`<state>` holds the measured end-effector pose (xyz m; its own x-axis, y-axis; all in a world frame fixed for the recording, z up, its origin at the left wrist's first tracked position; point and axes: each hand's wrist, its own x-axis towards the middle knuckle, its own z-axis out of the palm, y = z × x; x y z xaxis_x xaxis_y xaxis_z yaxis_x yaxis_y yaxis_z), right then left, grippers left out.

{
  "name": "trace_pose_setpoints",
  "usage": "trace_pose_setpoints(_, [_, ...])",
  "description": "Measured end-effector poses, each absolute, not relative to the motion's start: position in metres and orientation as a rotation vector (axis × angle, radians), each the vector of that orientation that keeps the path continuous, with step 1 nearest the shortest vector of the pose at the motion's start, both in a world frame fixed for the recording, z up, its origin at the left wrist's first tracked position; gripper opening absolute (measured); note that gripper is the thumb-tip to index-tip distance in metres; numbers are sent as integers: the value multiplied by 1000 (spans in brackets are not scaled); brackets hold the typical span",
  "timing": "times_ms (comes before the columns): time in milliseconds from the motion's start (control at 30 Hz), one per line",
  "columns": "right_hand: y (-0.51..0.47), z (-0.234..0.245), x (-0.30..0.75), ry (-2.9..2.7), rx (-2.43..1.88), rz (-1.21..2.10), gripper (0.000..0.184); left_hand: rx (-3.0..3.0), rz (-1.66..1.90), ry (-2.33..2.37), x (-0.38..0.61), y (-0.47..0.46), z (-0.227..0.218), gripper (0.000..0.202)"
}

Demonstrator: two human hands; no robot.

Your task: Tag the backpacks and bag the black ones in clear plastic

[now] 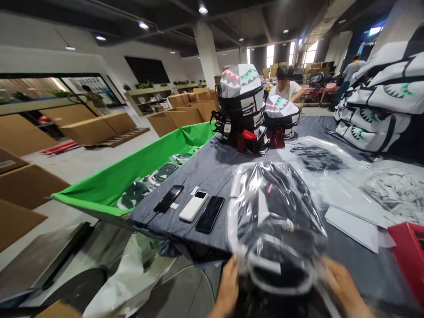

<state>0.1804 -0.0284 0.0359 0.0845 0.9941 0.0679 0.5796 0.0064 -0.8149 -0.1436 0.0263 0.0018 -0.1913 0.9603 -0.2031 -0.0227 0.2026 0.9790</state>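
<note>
A black and white backpack (281,212) in a clear plastic bag lies at the front edge of the grey-covered table, its near end smeared by motion. At its left lower side, my left hand (229,282) is closed on the plastic-wrapped edge. My right hand (341,285), blurred, grips the opposite side; its fingertips are partly hidden by the plastic. To the left of the bag lie a black phone (210,214), a white power bank (194,206) and another black phone (168,198).
Stacked backpacks (241,92) stand at the table's far side, more (380,97) at right. Clear plastic bags (318,154), white cards (353,227) and a red object (409,256) lie on the right. A green-lined bin (132,163) holds bagged items. Behind the table is a person (291,88).
</note>
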Motion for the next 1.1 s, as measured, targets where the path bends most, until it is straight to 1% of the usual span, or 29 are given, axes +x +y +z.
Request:
trace_pose_setpoints(67, [6, 61, 194, -1606, -1691, 588, 50, 1051, 1362, 1471, -157, 61, 19, 15])
trace_pose_setpoints(100, [21, 73, 204, -1591, -1727, 488, 43, 1029, 1443, 1521, -167, 77, 26, 13])
trace_pose_setpoints(133, [32, 83, 215, -1548, -1768, 385, 39, 993, 1506, 1572, -177, 91, 30, 13])
trace_pose_setpoints(200, [42, 94, 237, -1454, -1863, 295, 44, 895, 1608, 1664, -191, 102, 30, 15])
trace_pose_setpoints(233, [39, 96, 245, -1429, -1916, 321, 46, 846, 1619, 1679, -192, 99, 25, 19])
trace_pose_setpoints(300, [26, 90, 253, -1424, -1999, 513, 52, 769, 1549, 1629, -178, 78, 13, 35])
trace_pose_setpoints(367, [7, 77, 250, -1458, -1980, 768, 62, 757, 1355, 1480, -147, 49, 1, 56])
trace_pose_setpoints(400, [-2, 69, 244, -1472, -1954, 848, 65, 800, 1211, 1373, -128, 35, -2, 61])
trace_pose_setpoints(467, [-14, 54, 228, -1496, -1960, 835, 68, 1012, 1052, 1283, -90, 17, -3, 58])
trace_pose_setpoints(533, [-19, 43, 210, -1501, -2028, 682, 69, 1241, 963, 1272, -57, 14, 1, 53])
trace_pose_setpoints(600, [-20, 38, 197, -1503, -2056, 560, 60, 1341, 894, 1273, -35, 21, 5, 46])
trace_pose_setpoints(667, [-21, 39, 192, -1530, -2054, 565, 46, 1288, 814, 1215, -25, 30, 8, 31])
trace_pose_setpoints(700, [-22, 40, 193, -1553, -2054, 601, 42, 1239, 770, 1170, -23, 34, 9, 29])
trace_pose_setpoints(767, [-27, 44, 196, -1616, -2026, 730, 37, 1145, 685, 1080, -26, 38, 11, 41])
trace_pose_setpoints(833, [-33, 45, 195, -1661, -1923, 902, 36, 1053, 654, 1018, -33, 37, 15, 48])
trace_pose_setpoints(900, [-38, 44, 188, -1610, -1768, 1112, 38, 926, 691, 962, -37, 32, 20, 50])
trace_pose_setpoints(1000, [-45, 40, 169, -1393, -1511, 1422, 45, 804, 785, 876, -33, 25, 26, 52])
trace_pose_setpoints(1100, [-56, 33, 158, -1218, -1391, 1586, 49, 803, 794, 863, -23, 20, 23, 58])
